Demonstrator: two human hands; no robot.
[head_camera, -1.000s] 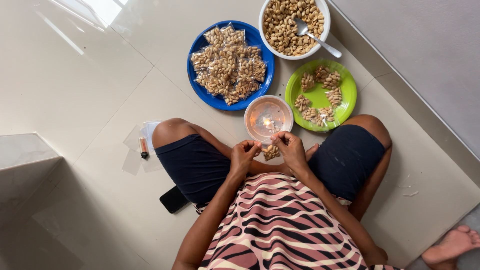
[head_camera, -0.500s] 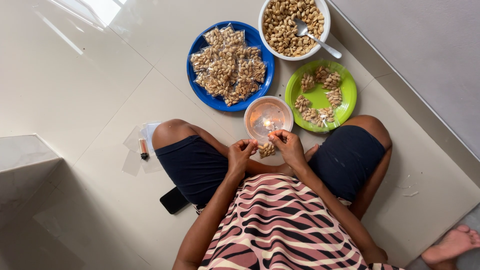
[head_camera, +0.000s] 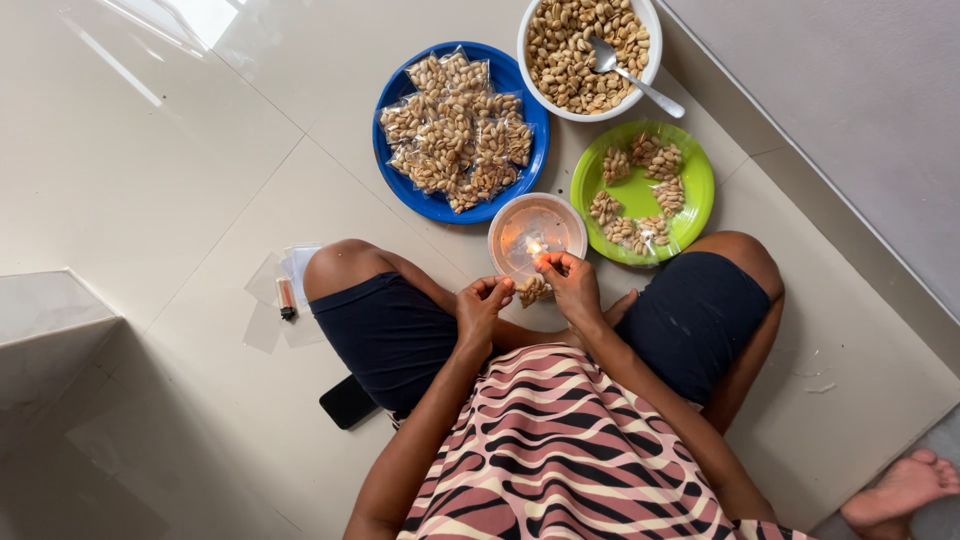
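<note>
I sit cross-legged on a tiled floor. My left hand (head_camera: 482, 303) and my right hand (head_camera: 570, 283) pinch the two ends of a small clear packet of peanuts (head_camera: 533, 290) between them. The packet's top edge is held close to a small flame (head_camera: 535, 247) burning inside a clear bowl (head_camera: 512, 222) just in front of my hands. My right hand is the nearer one to the flame.
A blue plate (head_camera: 401, 80) bears several packed peanut packets. A white bowl (head_camera: 527, 62) of loose peanuts holds a spoon (head_camera: 640, 84). A green plate (head_camera: 696, 182) has several packets. Clear bags and a lighter (head_camera: 285, 298) lie left; a black phone (head_camera: 348, 400) lies by my thigh. Someone's bare foot (head_camera: 900, 490) shows lower right.
Both hands have lifted the packet a little toward the bowl, bringing its edge closer to the flame. Nothing else has moved.
</note>
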